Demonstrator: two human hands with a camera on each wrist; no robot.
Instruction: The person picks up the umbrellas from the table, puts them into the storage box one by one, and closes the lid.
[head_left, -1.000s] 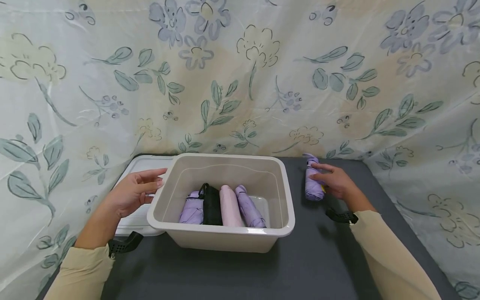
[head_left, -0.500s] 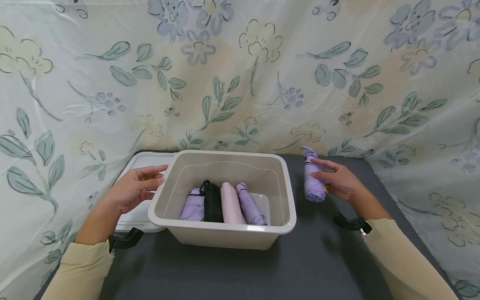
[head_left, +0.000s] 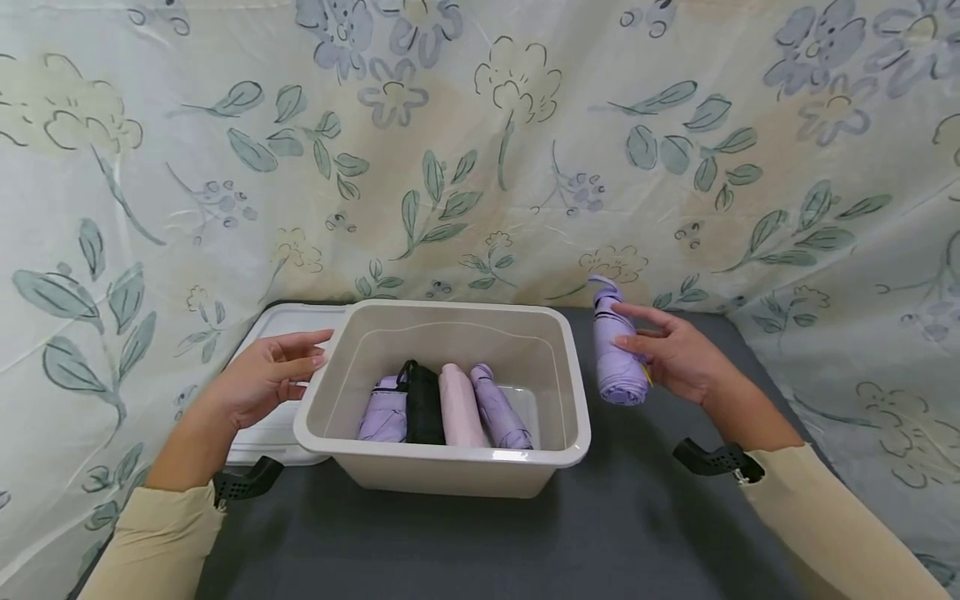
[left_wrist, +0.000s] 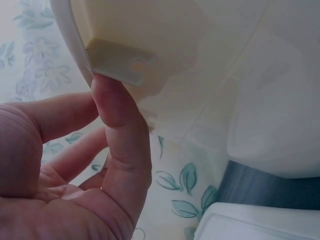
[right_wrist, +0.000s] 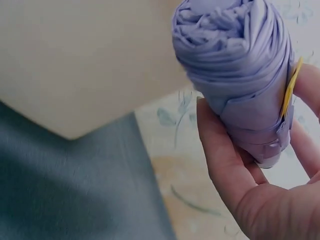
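In the head view my right hand [head_left: 678, 354] grips a rolled lilac folding umbrella [head_left: 618, 354] between thumb and fingers, just right of a beige plastic bin [head_left: 450, 475]. The umbrella stands tilted, its strap loop at the top. Its gathered fabric end and a yellow tag [right_wrist: 291, 90] show in the right wrist view. My left hand [head_left: 262, 379] touches the bin's left rim with its fingertips, and the left wrist view has one fingertip against the rim's underside. Inside the bin lie a lilac umbrella [head_left: 385, 412], a black one [head_left: 425, 408], a pink one [head_left: 461, 408] and another lilac one [head_left: 502, 412], side by side.
A white lid [head_left: 281, 446] lies on the dark grey table [head_left: 480, 542], left of the bin and partly under its rim. A floral curtain [head_left: 480, 150] hangs behind and at both sides. The bin's right inner end shows bare floor.
My right hand has lifted the lilac umbrella off the table and brought it slightly left toward the bin. My left hand has stayed at the rim.
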